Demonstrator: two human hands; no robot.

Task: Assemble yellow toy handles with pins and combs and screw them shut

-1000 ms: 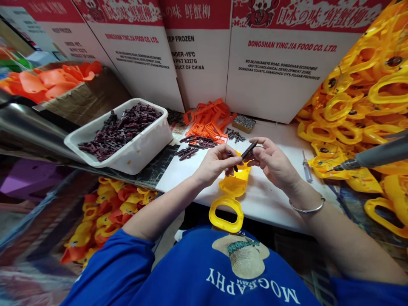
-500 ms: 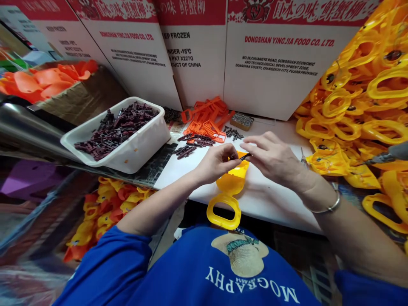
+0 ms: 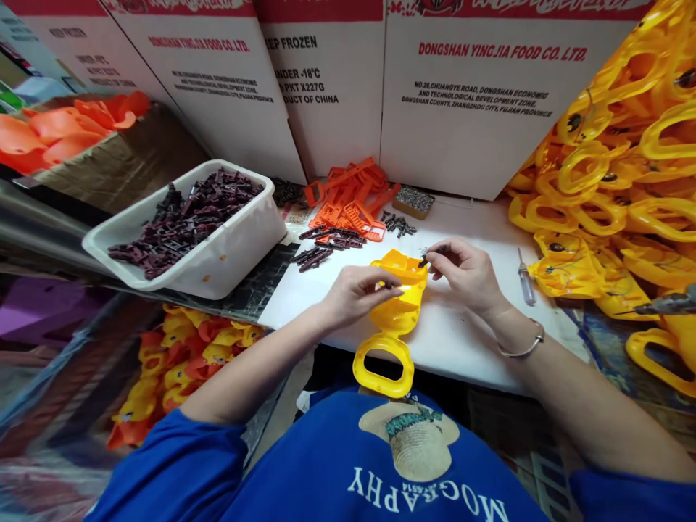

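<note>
A yellow plastic shell (image 3: 399,315) with a ring handle lies open side up at the front edge of the white board, its handle hanging over the edge. My left hand (image 3: 356,291) is over the shell's left side, fingertips pinched on a small dark part (image 3: 387,285). At the shell's upper right corner, my right hand (image 3: 462,272) pinches another small dark piece (image 3: 424,259). Behind the shell lie dark maroon parts (image 3: 315,255), orange plastic frames (image 3: 353,203) and small dark pieces (image 3: 399,223).
A white tub (image 3: 233,254) of maroon parts stands left. A small box of screws (image 3: 414,201) is at the back. A screwdriver (image 3: 525,283) lies right, near a pile of yellow shells (image 3: 565,268) and a power tool (image 3: 671,303). Cartons (image 3: 331,130) stand behind.
My hands have moved apart; the left came down over the shell, and the right drew back and turned. More of the shell and the screwdriver show. The camera view has shifted slightly.
</note>
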